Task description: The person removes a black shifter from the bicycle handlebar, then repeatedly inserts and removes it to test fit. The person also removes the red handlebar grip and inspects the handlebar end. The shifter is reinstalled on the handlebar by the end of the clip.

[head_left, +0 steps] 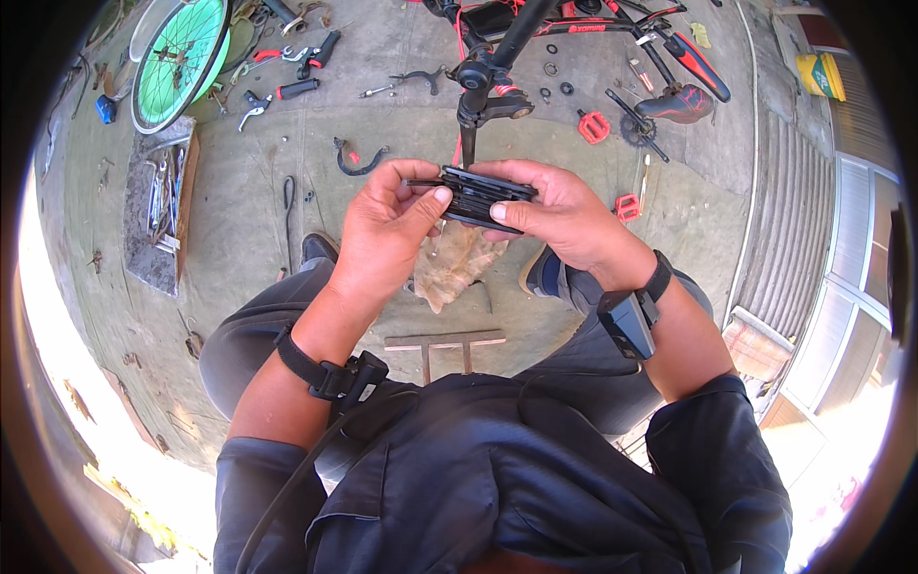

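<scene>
My left hand (402, 215) and my right hand (550, 215) are both closed on a black bundle of narrow bars (478, 191), possibly a folding tool set, held level at chest height. My left thumb presses near one end, where a thin piece juts out to the left; my right thumb lies on the other end. The fingers behind the bundle are partly hidden. Just beyond my hands, a black bicycle stem and fork tube (475, 77) stand upright. Beneath the bundle a crumpled tan cloth (459, 268) lies on the mat.
Around me lie a wheel on a green basin (182, 67), brake levers (256, 110), a board of wrenches (167, 201), red pedals (593, 126), a crankset (639, 127), a saddle (698, 67) and small parts. A wooden piece (445, 339) lies between my legs; a yellow bucket (820, 77) stands at right.
</scene>
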A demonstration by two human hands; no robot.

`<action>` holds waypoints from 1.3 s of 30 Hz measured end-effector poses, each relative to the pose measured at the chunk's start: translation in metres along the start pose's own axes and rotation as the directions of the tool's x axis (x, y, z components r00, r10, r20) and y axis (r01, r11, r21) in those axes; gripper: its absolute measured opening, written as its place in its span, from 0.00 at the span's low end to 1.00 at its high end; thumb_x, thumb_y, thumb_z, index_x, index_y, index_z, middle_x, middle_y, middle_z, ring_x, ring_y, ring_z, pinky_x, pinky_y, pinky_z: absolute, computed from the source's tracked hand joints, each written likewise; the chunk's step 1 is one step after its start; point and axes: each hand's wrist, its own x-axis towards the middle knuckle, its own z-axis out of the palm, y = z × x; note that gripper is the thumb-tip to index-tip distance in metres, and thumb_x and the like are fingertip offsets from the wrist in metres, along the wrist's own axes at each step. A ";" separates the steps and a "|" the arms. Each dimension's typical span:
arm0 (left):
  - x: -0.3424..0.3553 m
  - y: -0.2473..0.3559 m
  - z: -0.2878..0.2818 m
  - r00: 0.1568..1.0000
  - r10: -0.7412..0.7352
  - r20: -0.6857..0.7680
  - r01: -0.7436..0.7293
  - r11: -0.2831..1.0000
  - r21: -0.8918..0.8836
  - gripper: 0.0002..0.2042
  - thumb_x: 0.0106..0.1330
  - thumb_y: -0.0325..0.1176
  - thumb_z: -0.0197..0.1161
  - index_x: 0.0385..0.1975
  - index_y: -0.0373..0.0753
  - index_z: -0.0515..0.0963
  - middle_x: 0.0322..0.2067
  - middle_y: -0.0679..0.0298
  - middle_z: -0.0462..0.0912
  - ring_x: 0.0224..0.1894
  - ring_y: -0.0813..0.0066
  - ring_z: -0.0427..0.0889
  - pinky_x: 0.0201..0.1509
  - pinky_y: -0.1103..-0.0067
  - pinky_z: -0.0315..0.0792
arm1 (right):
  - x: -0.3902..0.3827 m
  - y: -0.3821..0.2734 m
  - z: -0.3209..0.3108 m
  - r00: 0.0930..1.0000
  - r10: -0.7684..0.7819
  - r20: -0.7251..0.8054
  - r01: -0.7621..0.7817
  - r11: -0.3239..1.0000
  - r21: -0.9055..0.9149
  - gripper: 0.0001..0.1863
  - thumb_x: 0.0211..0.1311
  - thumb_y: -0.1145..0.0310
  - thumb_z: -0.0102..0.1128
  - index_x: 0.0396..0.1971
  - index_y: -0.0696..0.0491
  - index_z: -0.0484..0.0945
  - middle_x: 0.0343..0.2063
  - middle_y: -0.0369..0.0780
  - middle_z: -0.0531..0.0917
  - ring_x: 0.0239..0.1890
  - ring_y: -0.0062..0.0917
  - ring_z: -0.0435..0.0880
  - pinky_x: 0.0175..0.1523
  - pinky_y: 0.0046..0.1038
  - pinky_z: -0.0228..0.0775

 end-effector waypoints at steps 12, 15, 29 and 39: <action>0.000 0.002 0.000 1.000 0.010 0.004 -0.010 1.000 0.008 0.11 0.70 0.27 0.64 0.49 0.35 0.74 0.35 0.66 0.82 0.33 0.85 0.76 0.35 0.84 0.72 | 0.001 -0.003 -0.001 0.998 0.062 0.000 -0.062 0.991 0.121 0.28 0.72 0.63 0.55 0.66 0.62 0.67 0.56 0.44 0.79 0.56 0.29 0.81 0.56 0.31 0.78; 0.000 0.002 0.000 1.000 0.024 0.004 -0.024 1.000 0.011 0.12 0.70 0.26 0.64 0.50 0.35 0.74 0.36 0.65 0.82 0.35 0.85 0.76 0.37 0.84 0.72 | 0.002 -0.006 -0.001 0.992 0.126 -0.029 -0.118 0.973 0.198 0.28 0.75 0.58 0.51 0.66 0.62 0.66 0.56 0.46 0.79 0.54 0.34 0.83 0.54 0.34 0.80; -0.006 0.007 -0.001 0.997 -0.011 0.078 -0.002 0.988 0.158 0.16 0.72 0.31 0.60 0.57 0.36 0.70 0.50 0.61 0.82 0.47 0.76 0.82 0.44 0.80 0.72 | -0.015 -0.058 -0.076 0.967 -0.220 -0.125 0.193 0.961 -0.199 0.36 0.62 0.65 0.68 0.68 0.59 0.64 0.52 0.42 0.79 0.54 0.29 0.82 0.60 0.33 0.75; -0.007 -0.002 0.001 0.989 -0.067 0.131 0.036 0.973 0.226 0.16 0.69 0.25 0.61 0.54 0.31 0.71 0.46 0.60 0.81 0.38 0.84 0.76 0.42 0.82 0.73 | 0.010 -0.037 -0.146 0.849 -0.339 -0.405 -0.175 0.542 -0.822 0.30 0.55 0.67 0.67 0.57 0.62 0.73 0.50 0.51 0.81 0.51 0.37 0.83 0.55 0.32 0.73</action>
